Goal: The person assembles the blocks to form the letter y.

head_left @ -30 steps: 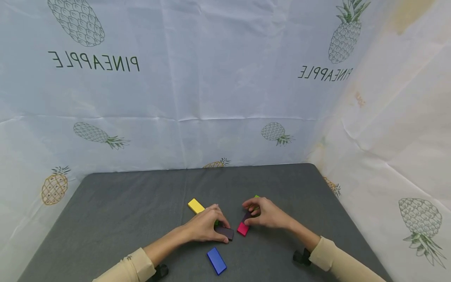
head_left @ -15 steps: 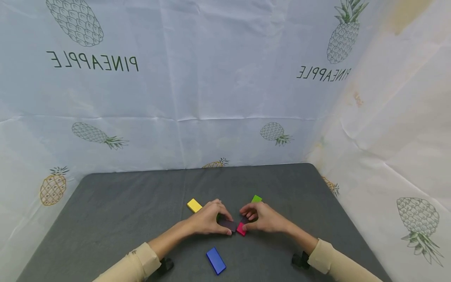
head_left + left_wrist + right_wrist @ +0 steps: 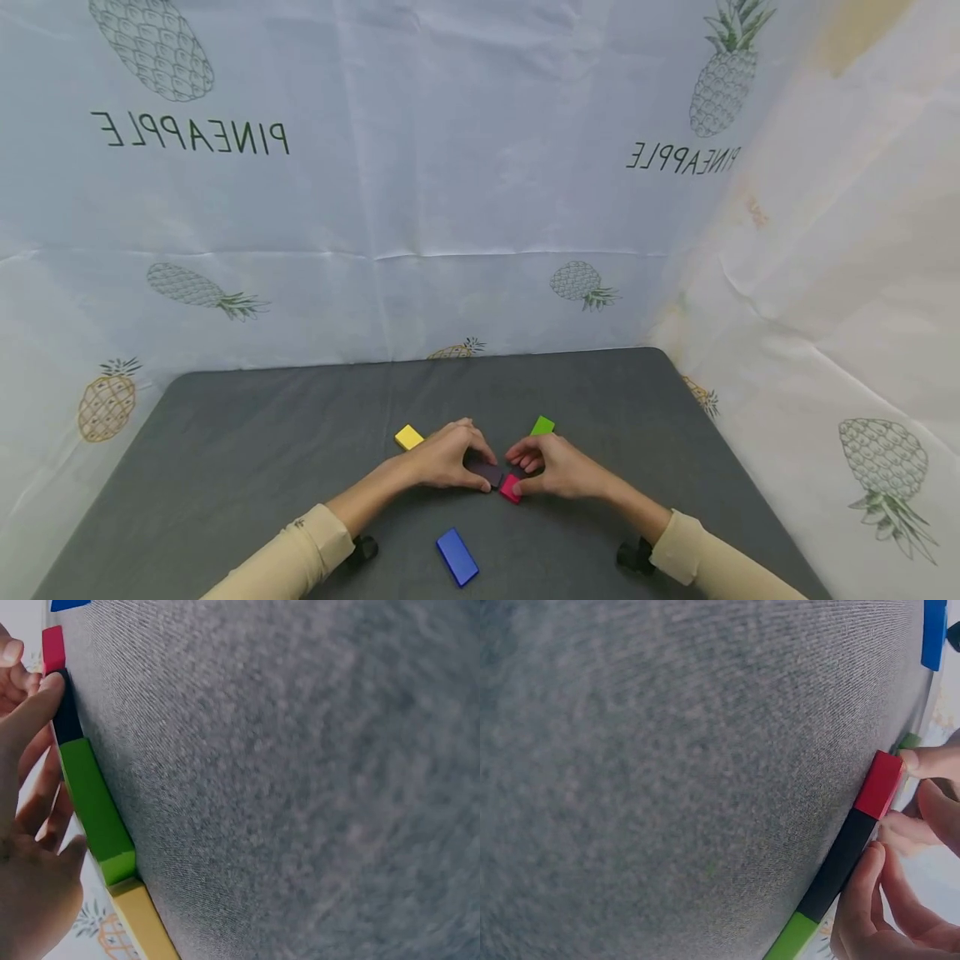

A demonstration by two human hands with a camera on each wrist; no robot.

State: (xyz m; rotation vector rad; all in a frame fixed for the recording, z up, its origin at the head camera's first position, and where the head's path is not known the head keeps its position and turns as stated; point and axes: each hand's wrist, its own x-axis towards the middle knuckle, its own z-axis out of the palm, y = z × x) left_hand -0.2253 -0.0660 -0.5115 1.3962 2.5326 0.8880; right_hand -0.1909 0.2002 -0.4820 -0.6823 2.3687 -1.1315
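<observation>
Five block colours from where I stand. Head view: left hand (image 3: 450, 457) closed to the width of the left dark block (image 3: 486, 473), thumb one side, fingers the other, block flat on the grey surface (image 3: 285, 450). Right hand (image 3: 561, 468) half closed, thumb on the red block (image 3: 510, 489), fingers curled on the far side; looks like a light pinch to steer it. Those two blocks sit touching or just beside each other, so I'd guess the hands are squaring that corner. Yellow block (image 3: 408, 437) pokes out past the left hand, lime block (image 3: 543, 426) past the right; blue block (image 3: 457, 557) lies well apart, nearer the person, untouched. Left wrist view: yellow, green block (image 3: 97, 810), left dark and red run roughly end to end; thumb is up by the red end, likely for control at the joint. Right wrist view: red, right dark block (image 3: 838, 862) and lime in a straight row. Fingertips sit against its side, likely keeping it in line; fingers overlap, can't tell whose.
</observation>
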